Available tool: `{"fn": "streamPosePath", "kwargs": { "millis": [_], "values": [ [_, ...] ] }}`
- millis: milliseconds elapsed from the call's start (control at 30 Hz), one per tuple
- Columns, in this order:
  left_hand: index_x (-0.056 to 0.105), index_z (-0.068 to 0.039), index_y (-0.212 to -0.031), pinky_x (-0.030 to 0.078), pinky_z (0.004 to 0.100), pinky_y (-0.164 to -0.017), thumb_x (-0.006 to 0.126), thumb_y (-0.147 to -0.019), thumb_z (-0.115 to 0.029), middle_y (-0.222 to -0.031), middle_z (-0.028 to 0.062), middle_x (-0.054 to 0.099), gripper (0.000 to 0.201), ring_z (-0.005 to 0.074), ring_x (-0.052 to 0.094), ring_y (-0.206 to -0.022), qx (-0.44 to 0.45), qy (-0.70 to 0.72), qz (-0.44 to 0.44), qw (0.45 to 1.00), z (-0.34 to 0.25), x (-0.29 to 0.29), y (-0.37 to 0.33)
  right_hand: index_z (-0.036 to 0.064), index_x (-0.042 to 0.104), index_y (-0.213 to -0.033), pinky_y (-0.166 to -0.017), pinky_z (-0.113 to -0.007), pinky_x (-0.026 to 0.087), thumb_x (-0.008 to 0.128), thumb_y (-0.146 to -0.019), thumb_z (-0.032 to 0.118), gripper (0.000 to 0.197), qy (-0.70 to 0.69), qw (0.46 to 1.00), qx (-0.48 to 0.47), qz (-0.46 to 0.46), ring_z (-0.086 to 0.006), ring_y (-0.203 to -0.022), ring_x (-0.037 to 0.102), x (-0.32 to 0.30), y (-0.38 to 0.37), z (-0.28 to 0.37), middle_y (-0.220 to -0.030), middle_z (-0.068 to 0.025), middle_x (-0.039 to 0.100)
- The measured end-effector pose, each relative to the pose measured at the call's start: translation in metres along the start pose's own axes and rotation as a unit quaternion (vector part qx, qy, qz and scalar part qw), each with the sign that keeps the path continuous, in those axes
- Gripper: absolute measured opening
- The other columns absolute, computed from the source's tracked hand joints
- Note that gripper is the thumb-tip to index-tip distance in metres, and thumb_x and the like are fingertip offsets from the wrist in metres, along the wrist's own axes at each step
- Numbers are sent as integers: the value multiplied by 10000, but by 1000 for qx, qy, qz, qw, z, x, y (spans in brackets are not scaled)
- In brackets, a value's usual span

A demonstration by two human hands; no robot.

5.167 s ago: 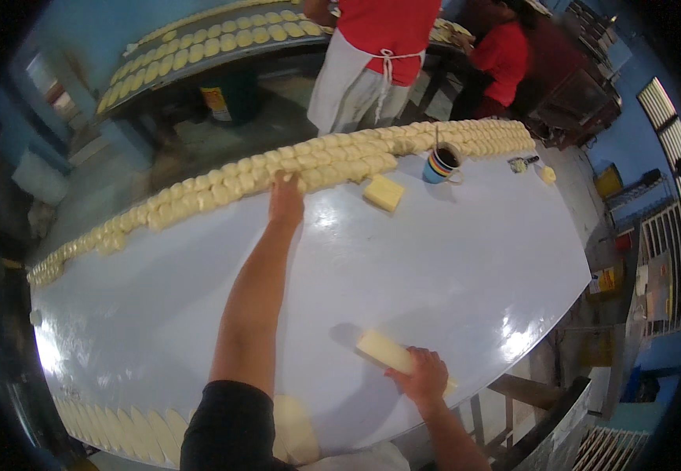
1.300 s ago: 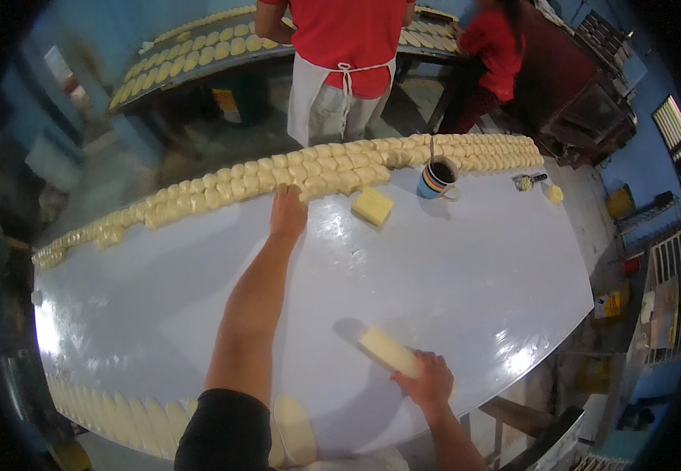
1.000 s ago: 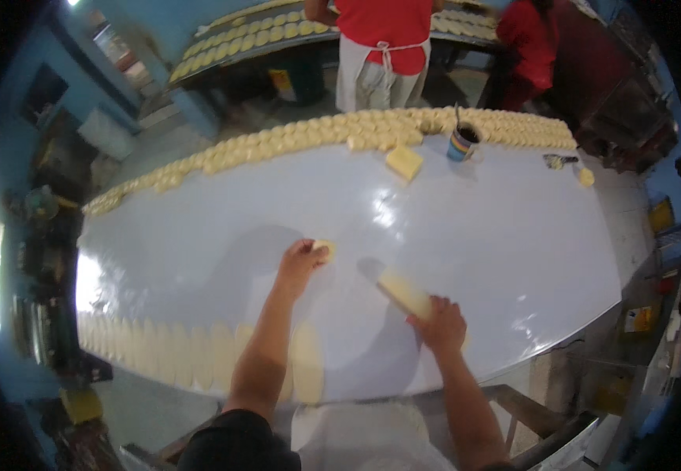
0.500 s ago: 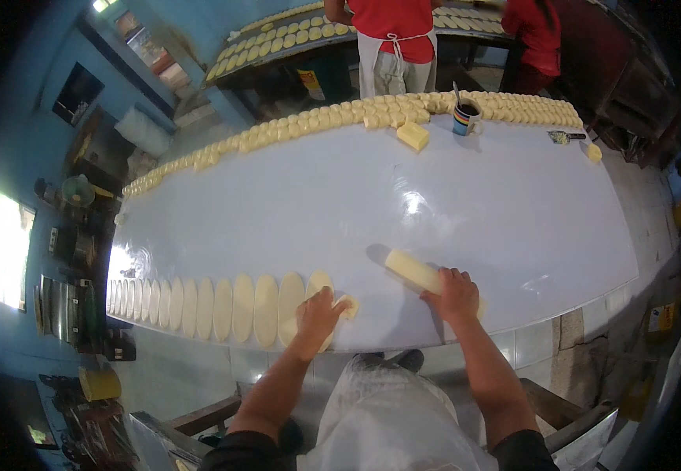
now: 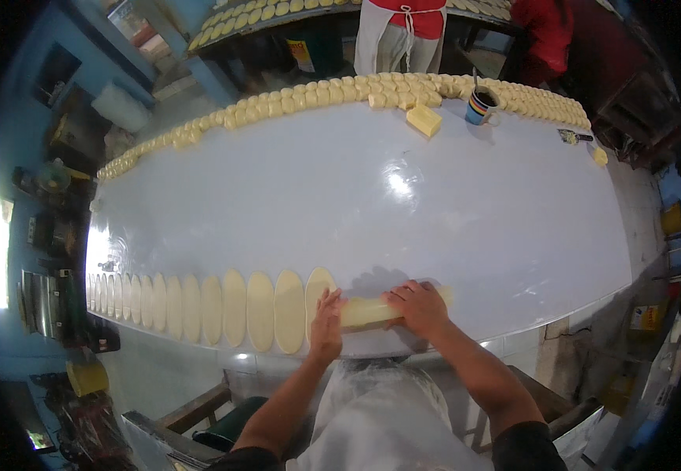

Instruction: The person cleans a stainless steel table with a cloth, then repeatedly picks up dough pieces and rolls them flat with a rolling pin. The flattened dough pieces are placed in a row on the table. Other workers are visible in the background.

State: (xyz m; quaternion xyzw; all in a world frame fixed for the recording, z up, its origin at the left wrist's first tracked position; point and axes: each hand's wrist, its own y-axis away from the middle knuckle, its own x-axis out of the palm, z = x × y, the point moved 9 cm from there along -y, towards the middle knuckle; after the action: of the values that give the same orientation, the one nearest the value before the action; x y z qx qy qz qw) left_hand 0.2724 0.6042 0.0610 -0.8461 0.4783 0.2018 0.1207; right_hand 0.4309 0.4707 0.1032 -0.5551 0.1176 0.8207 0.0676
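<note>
A thick, pale rolling pin point(image 5: 368, 312) lies crosswise near the table's front edge. My right hand point(image 5: 420, 308) is wrapped over its right part. At the pin's left end is my left hand point(image 5: 325, 328), its fingers closed against it. Whatever lies under the pin is hidden. Just left of my left hand, a long oval of flattened dough point(image 5: 316, 286) is partly covered by that hand. More flat dough ovals point(image 5: 260, 312) stand side by side in a row running left along the front edge.
Rounded dough pieces point(image 5: 293, 99) line the table's far edge. Near them are a yellow block point(image 5: 424, 120), a striped mug point(image 5: 479, 107) with a utensil in it, and a scraper point(image 5: 572, 136). Beyond the white table point(image 5: 278, 188) stands a person in a red shirt and apron point(image 5: 403, 35).
My right hand has brought the rolling pin left and nearer, turning it level. My left hand has gone from a small dough piece to the pin's left end. The view has shifted slightly.
</note>
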Motion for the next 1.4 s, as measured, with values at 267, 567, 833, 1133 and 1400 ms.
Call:
{"fn": "streamPosePath", "kwargs": {
  "millis": [267,567,833,1133,1400],
  "values": [
    [632,-24,-1349,89,645,-1254,416,-1055,-229,-1631,182,400,418,443,228,-1564,-20,-278,-57,959,-15,-25,-90,242,523,-1516,-1179,-576,342,537,-956,681,712,0,996,94,8,-358,-1526,328,-29,-82,-17,-1617,-62,431],
    [639,-58,-1345,75,693,-1231,481,-1026,-234,-1618,167,416,397,446,266,-1549,-8,-290,-24,957,-20,-10,-85,258,471,-1559,-1160,-592,355,489,-992,658,694,17,989,144,18,-393,-1526,336,-16,-66,-15,-1653,-76,394],
    [643,-64,-1318,73,664,-1250,457,-1059,-299,-1575,135,477,396,407,278,-1553,-8,-311,-44,949,-42,-31,-142,187,634,-1387,-1046,-555,411,601,-957,556,568,101,976,137,-132,-384,-1408,490,-14,-48,18,-1474,-96,589],
    [577,-58,-1433,113,651,-1240,461,-1041,-328,-1559,133,491,490,388,324,-1529,9,-372,-20,928,-57,-11,75,140,644,-1316,-988,-512,413,661,-909,561,585,75,983,4,-167,-292,-1210,612,14,61,96,-1215,-51,686],
    [461,-65,-1529,96,645,-1244,425,-1069,-276,-1638,125,386,507,368,245,-1566,-1,-369,-49,928,-80,-8,127,163,648,-1234,-921,-457,499,836,-701,617,725,39,998,32,41,-277,-1136,628,20,57,61,-1232,-38,687]
  ]
}}
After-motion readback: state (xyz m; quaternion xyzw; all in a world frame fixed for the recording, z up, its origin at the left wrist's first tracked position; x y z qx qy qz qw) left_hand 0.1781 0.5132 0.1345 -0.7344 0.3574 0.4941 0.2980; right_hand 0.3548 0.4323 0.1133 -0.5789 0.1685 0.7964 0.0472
